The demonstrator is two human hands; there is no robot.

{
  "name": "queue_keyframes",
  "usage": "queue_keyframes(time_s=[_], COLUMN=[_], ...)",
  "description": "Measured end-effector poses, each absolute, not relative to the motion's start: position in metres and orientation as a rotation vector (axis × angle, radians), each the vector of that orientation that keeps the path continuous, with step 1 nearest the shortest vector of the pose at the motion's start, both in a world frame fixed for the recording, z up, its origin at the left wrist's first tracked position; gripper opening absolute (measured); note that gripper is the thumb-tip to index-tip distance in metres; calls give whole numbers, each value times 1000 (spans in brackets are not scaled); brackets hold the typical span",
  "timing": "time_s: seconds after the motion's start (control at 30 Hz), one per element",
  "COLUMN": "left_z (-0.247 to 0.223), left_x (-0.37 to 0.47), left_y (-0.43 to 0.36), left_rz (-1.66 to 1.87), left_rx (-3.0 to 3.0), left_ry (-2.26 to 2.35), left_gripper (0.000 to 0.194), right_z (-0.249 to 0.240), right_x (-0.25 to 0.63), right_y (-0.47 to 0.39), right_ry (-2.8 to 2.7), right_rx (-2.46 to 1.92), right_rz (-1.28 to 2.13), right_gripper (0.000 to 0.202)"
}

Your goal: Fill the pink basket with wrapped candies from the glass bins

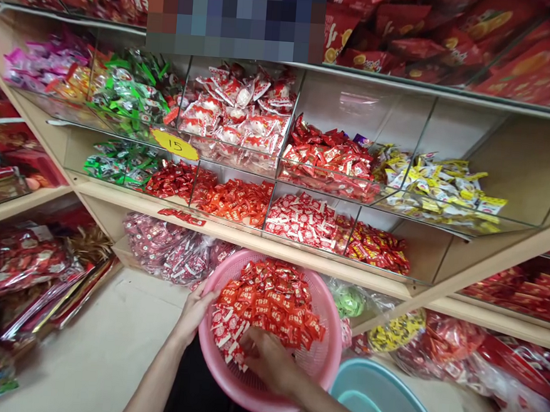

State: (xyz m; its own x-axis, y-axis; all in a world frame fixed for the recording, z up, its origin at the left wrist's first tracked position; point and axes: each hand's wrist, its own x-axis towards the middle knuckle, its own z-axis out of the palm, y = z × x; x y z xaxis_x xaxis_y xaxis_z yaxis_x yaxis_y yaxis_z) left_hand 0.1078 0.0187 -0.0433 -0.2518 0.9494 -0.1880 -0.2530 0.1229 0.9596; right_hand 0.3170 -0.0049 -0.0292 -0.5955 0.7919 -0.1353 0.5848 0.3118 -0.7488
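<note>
A pink plastic basket rests at my lap, and my left hand grips its left rim. Small wrapped candies fill much of it: orange-red packets in the middle, darker red ones at the far side, and red-and-white ones at the left. Inside the basket, my right hand reaches in over the near side with its fingers curled beside the red-and-white candies. Whatever lies between those fingers is hidden.
Ahead stand wooden shelves with clear dividers and bins of wrapped candies. A yellow tag reads 15. To the right of the basket is a light blue tub. Bagged candies lie under the shelf, and more bags at the left.
</note>
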Motion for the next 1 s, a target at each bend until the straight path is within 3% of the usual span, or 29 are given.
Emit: queue_keyframes(time_s=[0.27, 0.53, 1.0], left_z=[-41, -42, -44], left_x=[109, 109, 107], left_y=[18, 19, 19], left_rz=[1383, 1399, 1391], left_rx=[761, 747, 719], left_ry=[1284, 1309, 1251], left_gripper=[60, 63, 65], right_z=[-40, -27, -23], right_x=[304, 294, 310], right_y=[-11, -10, -15], right_ry=[-2501, -2788, -2683], right_rx=[-1235, -1396, -1484], right_rz=[1016, 626, 780], right_gripper=[24, 28, 14])
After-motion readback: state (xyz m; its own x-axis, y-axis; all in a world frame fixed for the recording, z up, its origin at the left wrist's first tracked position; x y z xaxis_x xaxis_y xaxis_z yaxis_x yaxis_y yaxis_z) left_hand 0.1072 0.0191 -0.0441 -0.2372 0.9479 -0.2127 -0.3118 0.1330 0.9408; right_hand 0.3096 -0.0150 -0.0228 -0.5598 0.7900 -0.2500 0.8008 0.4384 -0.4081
